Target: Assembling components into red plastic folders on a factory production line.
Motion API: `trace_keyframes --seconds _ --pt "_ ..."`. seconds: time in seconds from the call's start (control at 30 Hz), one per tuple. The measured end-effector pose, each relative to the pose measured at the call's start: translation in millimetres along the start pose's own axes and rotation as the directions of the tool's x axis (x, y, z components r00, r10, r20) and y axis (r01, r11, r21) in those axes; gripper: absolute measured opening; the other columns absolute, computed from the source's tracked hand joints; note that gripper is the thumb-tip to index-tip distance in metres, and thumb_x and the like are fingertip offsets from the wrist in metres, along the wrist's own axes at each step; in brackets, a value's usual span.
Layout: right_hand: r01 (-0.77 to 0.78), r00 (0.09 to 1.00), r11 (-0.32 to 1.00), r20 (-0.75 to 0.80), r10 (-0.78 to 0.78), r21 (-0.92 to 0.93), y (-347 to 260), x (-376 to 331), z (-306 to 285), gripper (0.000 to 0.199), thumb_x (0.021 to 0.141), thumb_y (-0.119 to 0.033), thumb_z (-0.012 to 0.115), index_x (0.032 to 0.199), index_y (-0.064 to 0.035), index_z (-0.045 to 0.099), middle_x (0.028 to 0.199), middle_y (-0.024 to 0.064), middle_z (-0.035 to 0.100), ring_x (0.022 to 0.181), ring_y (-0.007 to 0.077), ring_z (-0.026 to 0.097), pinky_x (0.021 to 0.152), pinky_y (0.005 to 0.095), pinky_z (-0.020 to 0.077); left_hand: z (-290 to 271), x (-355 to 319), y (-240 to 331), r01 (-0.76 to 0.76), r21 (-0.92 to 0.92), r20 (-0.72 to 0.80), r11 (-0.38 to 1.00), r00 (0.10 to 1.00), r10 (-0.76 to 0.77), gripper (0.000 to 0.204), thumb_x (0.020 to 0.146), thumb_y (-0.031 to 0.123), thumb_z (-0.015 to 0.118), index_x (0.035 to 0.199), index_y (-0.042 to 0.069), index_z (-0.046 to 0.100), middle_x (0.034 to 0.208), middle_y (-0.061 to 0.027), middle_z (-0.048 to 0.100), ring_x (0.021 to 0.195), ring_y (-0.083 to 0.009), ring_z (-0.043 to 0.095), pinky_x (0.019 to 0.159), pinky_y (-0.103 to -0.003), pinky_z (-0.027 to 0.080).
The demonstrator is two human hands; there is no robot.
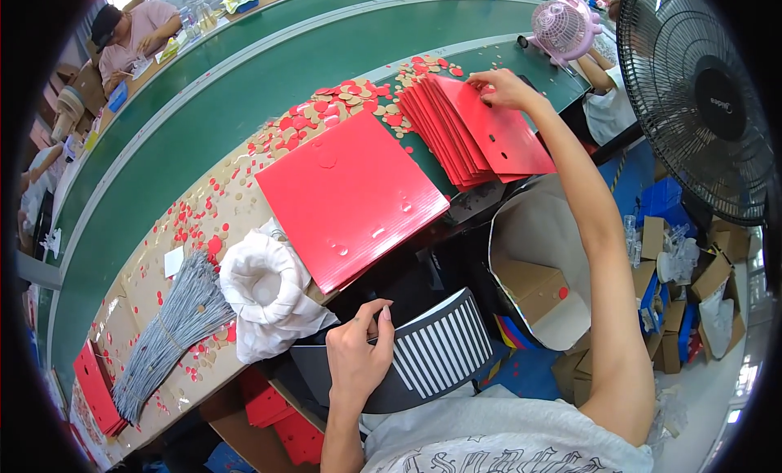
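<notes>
My right hand (pixel 501 88) reaches to the far right of the table, its fingers closed at the top edge of the front red cardboard sheet (pixel 507 139). That sheet has small dark holes and leans against a fanned stack of similar red sheets (pixel 440 135). My left hand (pixel 362 351) is near my lap, thumb and fingers drawn together; anything between them is too small to make out. Below it lies a black board with white stripes (pixel 440 343). A flat pile of large red sheets (pixel 350 192), with punched-out shapes on top, lies between my hands.
Red and brown paper discs (pixel 326 106) litter the table. A bundle of grey ties (pixel 167 334) lies beside a white cloth ring (pixel 262 281). A large black fan (pixel 717 106) and a pink fan (pixel 564 26) stand right. An open bin (pixel 542 261) is below. Other people work nearby.
</notes>
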State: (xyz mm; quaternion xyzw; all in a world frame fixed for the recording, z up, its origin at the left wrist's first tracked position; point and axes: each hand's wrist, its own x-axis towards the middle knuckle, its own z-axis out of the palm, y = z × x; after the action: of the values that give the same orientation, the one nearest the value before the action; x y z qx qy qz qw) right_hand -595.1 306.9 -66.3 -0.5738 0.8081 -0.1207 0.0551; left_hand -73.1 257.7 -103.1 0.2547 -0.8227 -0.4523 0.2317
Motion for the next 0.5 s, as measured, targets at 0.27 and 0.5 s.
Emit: trace_keyframes --seconds 0.27,0.5 --pt "-0.091 0.996 0.995 -0.017 0.092 0.031 -1 15 -14 0.051 0.073 -0.005 0.069 0.124 -0.0048 0.066 0.108 0.0154 0.073 0.097 0.0273 0.07 0.091 0.0363 0.0544 -3 0 -4 0.023 -0.019 -0.011 1.0 1.0 -0.023 0.012 0.089 0.005 0.065 0.099 0.002 0.07 0.05 -0.0063 0.045 0.041 -0.0168 0.048 0.047 -0.03 0.043" --pt "-0.132 0.99 0.991 0.055 0.131 0.021 2 22 -1 0.052 0.072 -0.006 0.067 0.125 -0.0067 0.067 0.109 0.0152 0.073 0.1 0.0268 0.07 0.092 0.0352 0.0552 -4 2 -3 0.028 -0.018 0.018 0.999 0.999 -0.028 0.011 0.089 0.005 0.064 0.098 0.001 0.07 0.051 -0.0073 0.049 0.042 -0.0164 0.05 0.047 -0.03 0.042"
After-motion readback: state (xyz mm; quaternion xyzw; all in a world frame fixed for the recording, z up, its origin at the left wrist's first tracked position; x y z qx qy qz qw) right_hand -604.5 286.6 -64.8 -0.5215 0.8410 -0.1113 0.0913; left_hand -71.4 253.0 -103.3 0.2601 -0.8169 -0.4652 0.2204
